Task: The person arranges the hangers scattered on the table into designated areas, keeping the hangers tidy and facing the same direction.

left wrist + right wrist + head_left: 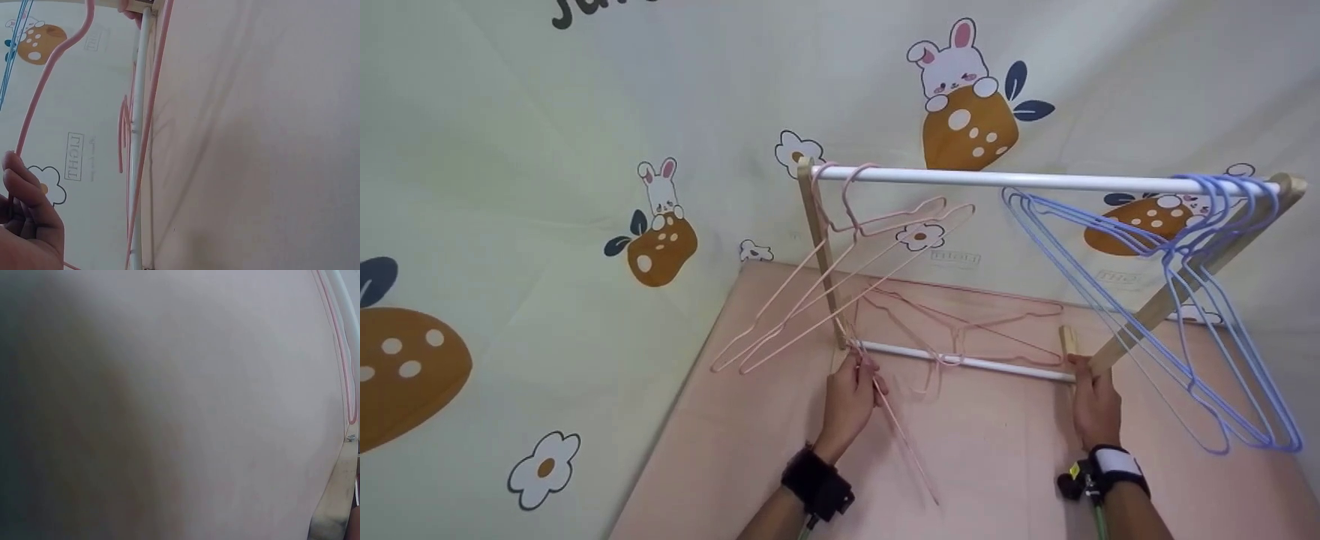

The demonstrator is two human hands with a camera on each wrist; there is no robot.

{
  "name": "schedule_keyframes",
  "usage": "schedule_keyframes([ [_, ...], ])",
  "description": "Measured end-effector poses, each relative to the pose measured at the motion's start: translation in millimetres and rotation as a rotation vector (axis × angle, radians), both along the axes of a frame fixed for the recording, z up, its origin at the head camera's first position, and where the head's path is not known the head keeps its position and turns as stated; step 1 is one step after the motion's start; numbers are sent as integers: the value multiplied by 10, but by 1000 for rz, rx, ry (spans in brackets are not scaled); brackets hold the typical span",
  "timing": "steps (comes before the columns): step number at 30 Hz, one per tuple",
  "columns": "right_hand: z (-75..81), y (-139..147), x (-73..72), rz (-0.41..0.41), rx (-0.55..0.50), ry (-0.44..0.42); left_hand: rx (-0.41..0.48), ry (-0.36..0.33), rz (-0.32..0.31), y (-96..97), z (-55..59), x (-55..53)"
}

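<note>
A slim pink hanger (911, 454), its wire smooth and rounded, is in the left hand (849, 390), at the near left of the wooden rack; the fingers curl round and pinch the wire. In the head view it shows almost edge-on — its long axis slanting from the hand toward the near right, one thin end over the smooth pink surface (997, 480). The right hand (1096, 405) grips the foot of the right wooden post (1155, 311), fingers closed about the flat, pale-grained wood; exactly how each fingertip lies cannot be told. A glossy white upper rail (990, 178), round like a tube, joins that post to the left wooden post (819, 247), with a matching lower rail (1012, 368) beneath. Two hung pink hangers (855, 231) slope from its left end, and a cluster of blue hangers (1177, 246) crowds its right end, thin triangles with curved hooks. More pink wire (958, 341) lies against the lower rail — pale fabric (510, 135) printed with rabbits and flowers rises on the far side.
</note>
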State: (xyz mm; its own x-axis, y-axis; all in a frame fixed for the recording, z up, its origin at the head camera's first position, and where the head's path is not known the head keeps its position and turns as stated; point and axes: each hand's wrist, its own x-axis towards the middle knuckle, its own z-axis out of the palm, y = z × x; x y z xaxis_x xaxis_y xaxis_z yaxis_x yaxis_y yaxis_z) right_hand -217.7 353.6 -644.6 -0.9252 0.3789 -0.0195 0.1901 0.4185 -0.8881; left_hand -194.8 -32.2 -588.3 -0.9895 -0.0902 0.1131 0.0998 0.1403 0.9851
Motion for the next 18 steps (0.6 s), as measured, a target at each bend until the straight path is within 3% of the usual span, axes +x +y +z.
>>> schedule_keyframes([
  [10, -168, 106, -71, 3, 9, 10, -55, 13, -90, 186, 72, 164],
  [18, -205, 122, -90, 1, -14, 12, -119, 154, -174, 282, 294, 190],
])
